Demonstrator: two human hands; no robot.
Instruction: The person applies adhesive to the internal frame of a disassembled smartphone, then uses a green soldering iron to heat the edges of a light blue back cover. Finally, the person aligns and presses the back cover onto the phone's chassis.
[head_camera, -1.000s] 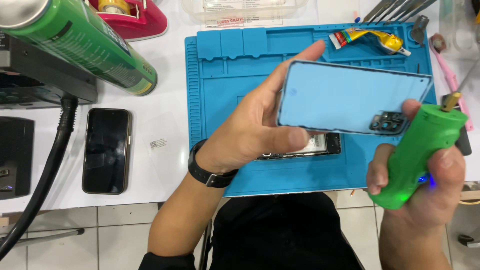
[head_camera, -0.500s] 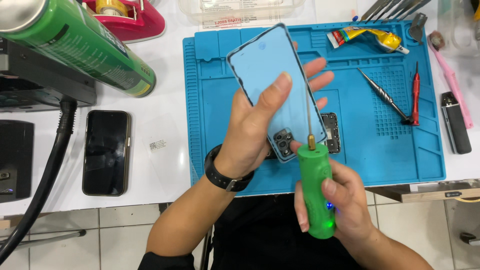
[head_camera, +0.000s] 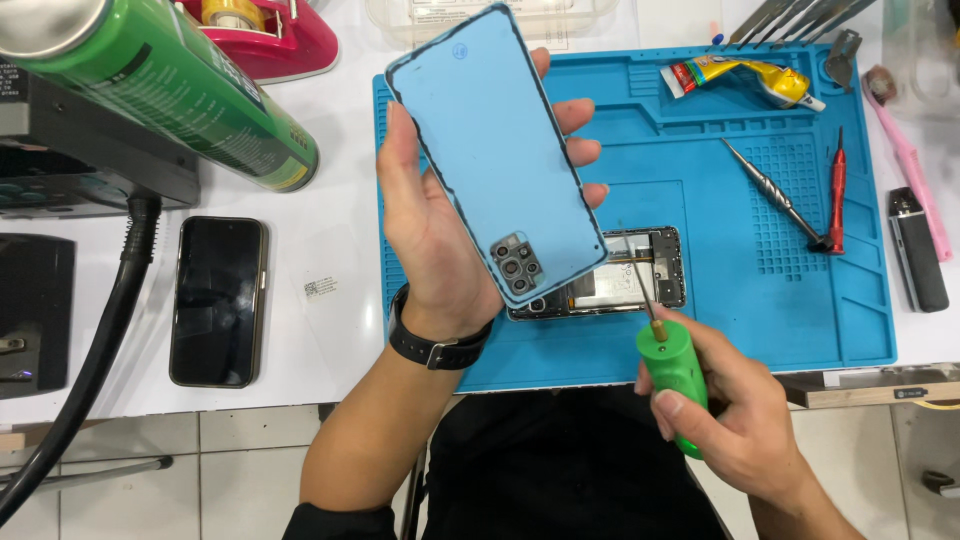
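My left hand (head_camera: 430, 225) holds a light blue phone back cover (head_camera: 495, 150) upright over the blue work mat (head_camera: 740, 300), camera cut-out toward me. Partly hidden behind the cover, an opened phone body (head_camera: 630, 275) lies on the mat. My right hand (head_camera: 735, 410) grips a green electric screwdriver (head_camera: 672, 380). Its thin bit points at the phone body's lower edge. A black watch is on my left wrist.
A black phone (head_camera: 218, 300) lies on the white table left of the mat. A green spray can (head_camera: 170, 80) and a black hose (head_camera: 90, 350) fill the left. A glue tube (head_camera: 745, 80), red screwdriver (head_camera: 837, 195), metal tool (head_camera: 775, 195) and tape dispenser (head_camera: 265, 35) lie around.
My left hand has turned the back cover from lying flat on the right to upright on the left. The right hand with the green screwdriver has dropped down and its bit now reaches the phone body.
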